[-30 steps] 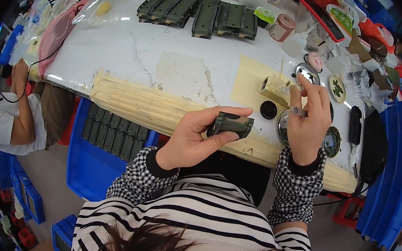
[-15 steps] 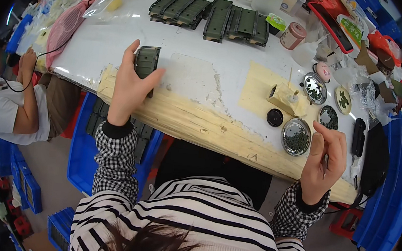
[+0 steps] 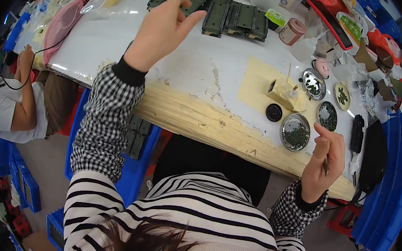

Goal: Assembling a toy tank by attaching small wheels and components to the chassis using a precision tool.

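My left hand (image 3: pixel 161 30) reaches to the far side of the white table (image 3: pixel 121 48). Its fingers pinch a dark green part (image 3: pixel 188 5) at the left end of a row of similar dark green parts (image 3: pixel 237 17). My right hand (image 3: pixel 323 163) is raised near the table's wooden front edge (image 3: pixel 201 120), beside a round metal dish of small green pieces (image 3: pixel 296 132). It is closed on a thin metal tool (image 3: pixel 327 162); the tool's tip is hidden.
More small dishes of green pieces (image 3: pixel 328 115), a yellow block (image 3: pixel 285 92), a black cap (image 3: pixel 274 112) and a pink jar (image 3: pixel 292 31) lie at the right. Blue crates (image 3: pixel 390 184) stand right and below the table. A person in a white shirt (image 3: pixel 4 109) sits at the left.
My left hand carried the dark green part from in front of my chest, over the table's left side, to the far row. My right hand dropped back from the dishes to the front edge.
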Demonstrator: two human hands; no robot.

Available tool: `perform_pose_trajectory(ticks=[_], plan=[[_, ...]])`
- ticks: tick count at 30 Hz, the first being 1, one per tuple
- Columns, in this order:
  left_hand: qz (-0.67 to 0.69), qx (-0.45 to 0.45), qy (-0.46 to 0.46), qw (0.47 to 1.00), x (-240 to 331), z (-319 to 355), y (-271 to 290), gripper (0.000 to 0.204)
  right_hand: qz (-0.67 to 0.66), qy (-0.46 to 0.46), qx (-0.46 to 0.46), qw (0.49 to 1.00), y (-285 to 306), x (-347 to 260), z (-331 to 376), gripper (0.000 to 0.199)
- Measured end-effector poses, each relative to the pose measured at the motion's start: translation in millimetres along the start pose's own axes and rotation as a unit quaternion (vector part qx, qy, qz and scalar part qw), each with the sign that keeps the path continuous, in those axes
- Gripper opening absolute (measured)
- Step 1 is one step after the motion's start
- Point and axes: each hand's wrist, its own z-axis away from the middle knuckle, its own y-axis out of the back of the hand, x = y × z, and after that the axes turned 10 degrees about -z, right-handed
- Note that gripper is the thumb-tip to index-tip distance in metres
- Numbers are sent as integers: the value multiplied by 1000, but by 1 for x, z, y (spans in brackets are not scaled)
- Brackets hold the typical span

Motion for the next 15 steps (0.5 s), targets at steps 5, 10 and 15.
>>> perform_pose_trajectory(ticks=[5, 10, 15], plan=[[-84, -16, -88, 992, -1, -60, -51, 44, -41, -32, 93, 994, 7, 0, 11, 83], [-128, -40, -97, 986, -20, -77, -76, 30, 52, -144, 82, 985, 38, 0, 24, 103], [-32, -34, -34, 998, -22, -78, -62, 23, 14, -201, 21, 979, 44, 2, 38, 105]])
